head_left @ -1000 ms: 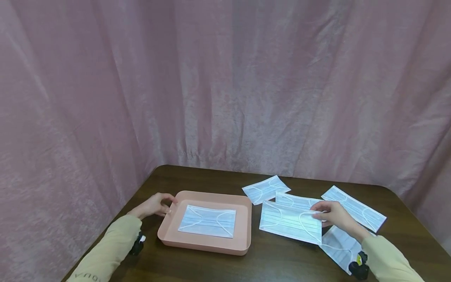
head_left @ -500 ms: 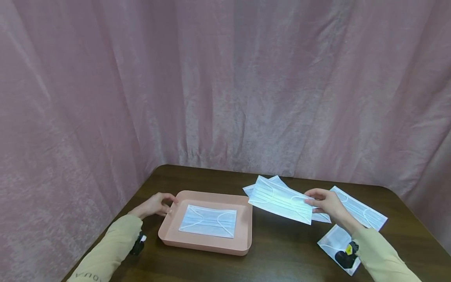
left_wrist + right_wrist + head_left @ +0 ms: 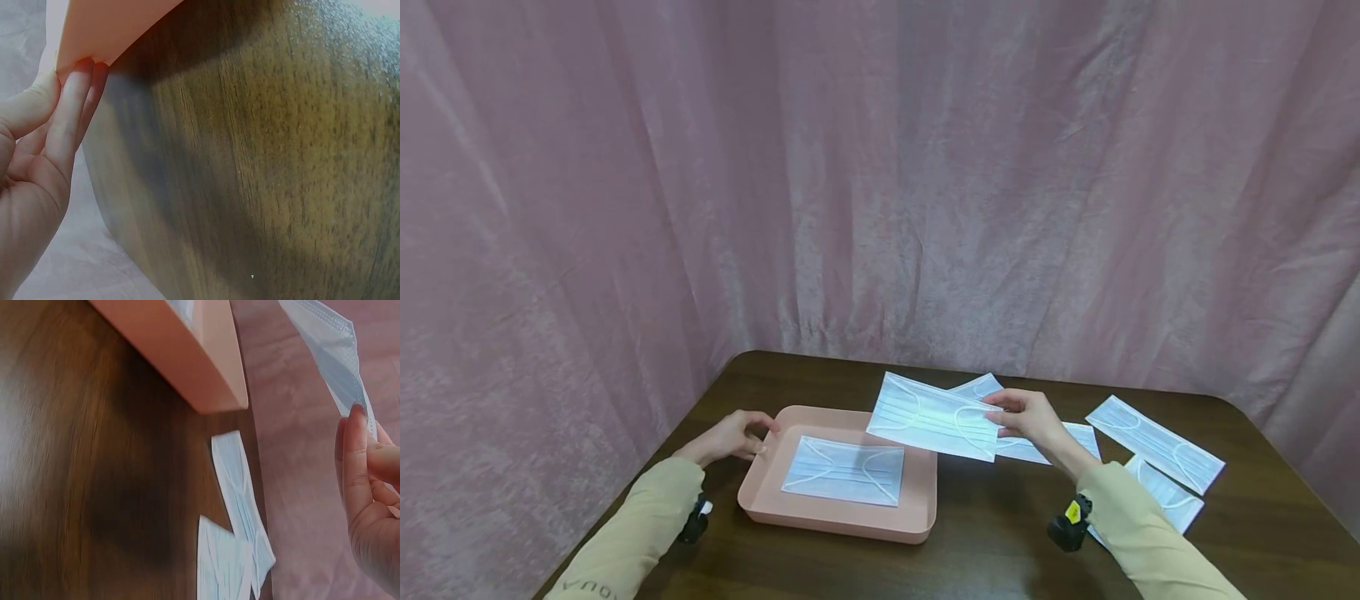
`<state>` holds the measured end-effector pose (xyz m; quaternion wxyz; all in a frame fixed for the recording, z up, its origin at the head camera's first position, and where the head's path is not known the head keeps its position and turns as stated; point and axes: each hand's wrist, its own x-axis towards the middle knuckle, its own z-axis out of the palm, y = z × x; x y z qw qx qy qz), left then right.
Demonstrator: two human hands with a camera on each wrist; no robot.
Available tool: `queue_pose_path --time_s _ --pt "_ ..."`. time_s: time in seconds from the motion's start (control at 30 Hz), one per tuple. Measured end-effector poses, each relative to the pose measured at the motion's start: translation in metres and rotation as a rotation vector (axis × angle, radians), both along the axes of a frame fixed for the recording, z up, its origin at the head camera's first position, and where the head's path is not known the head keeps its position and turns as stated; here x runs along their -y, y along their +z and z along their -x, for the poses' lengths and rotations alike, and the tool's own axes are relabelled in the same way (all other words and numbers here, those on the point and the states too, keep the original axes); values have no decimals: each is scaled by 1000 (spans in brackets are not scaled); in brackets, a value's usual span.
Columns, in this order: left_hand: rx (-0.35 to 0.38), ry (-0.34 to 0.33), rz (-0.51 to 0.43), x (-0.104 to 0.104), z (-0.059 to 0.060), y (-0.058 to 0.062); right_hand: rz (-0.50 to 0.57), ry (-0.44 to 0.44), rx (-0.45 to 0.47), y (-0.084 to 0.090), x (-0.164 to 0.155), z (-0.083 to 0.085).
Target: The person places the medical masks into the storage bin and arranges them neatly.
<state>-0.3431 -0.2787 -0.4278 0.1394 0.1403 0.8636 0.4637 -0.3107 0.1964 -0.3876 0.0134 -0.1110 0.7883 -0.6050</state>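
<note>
A pale blue face mask (image 3: 934, 417) hangs in the air over the far right corner of a pink tray (image 3: 835, 525). My right hand (image 3: 1003, 410) pinches it by its right end; in the right wrist view the mask (image 3: 331, 350) rises from my fingertips (image 3: 353, 434) above the tray's corner (image 3: 181, 356). A second mask (image 3: 844, 471) lies flat inside the tray. My left hand (image 3: 754, 433) holds the tray's far left corner, and my fingers (image 3: 69, 106) press against the tray's edge (image 3: 94, 25).
Several more masks lie on the dark wooden table (image 3: 985, 550) to the right of the tray: one behind the held mask (image 3: 977, 386), one under my right hand (image 3: 1048, 446), two at the far right (image 3: 1153, 442). A pink curtain (image 3: 880, 167) closes off the back and sides.
My right hand has lifted the mask off the table and carried it left, from beside the other masks to above the tray's right side. The left hand has stayed on the tray.
</note>
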Motion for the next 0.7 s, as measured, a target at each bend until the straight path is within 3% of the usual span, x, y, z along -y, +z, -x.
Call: queue_pose_path --time_s 0.3,0.7 --pt "1 35 20 0 3 -2 14 61 19 -1 39 7" --pt "-28 21 29 -3 5 -2 73 131 11 -13 81 7"
